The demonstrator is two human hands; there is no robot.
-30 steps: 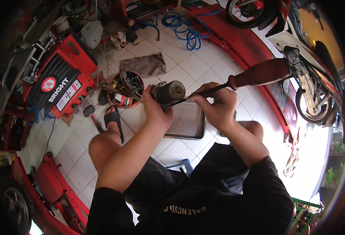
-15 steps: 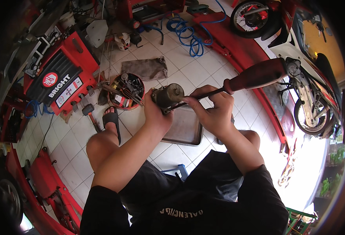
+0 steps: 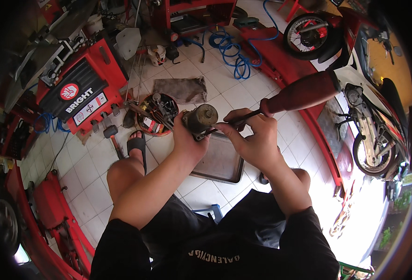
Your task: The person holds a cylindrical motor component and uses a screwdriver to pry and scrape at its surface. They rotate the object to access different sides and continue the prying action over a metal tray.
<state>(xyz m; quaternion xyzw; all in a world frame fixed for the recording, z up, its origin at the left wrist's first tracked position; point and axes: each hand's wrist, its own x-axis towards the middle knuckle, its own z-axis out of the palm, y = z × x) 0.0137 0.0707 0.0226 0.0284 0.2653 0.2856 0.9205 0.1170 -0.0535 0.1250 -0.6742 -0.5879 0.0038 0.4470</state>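
Observation:
In the middle of the head view, my left hand [image 3: 189, 140] is wrapped round a grimy cylindrical metal motor part [image 3: 201, 116], held with its round end up. My right hand [image 3: 255, 135] grips the shaft of a large screwdriver with a dark red handle [image 3: 301, 91], which points up to the right. The screwdriver's tip end reaches the lower right side of the part; whether it sits in a screw is hidden. Below them a shallow metal tray [image 3: 220, 168] lies on the tiled floor. A round bin of tools [image 3: 157, 112] stands just left of the part.
A red machine [image 3: 84, 81] and a mallet [image 3: 111, 133] are at left. A grey cloth [image 3: 180, 88] and blue hose [image 3: 229, 51] lie farther forward. A red lift platform [image 3: 280, 60] and motorbikes [image 3: 374, 154] are at right. A small blue stool [image 3: 214, 210] is between my legs.
My hands, the part and the screwdriver stay together, with the handle tilting slightly down toward the left. The surrounding scene has shifted a little down in the picture.

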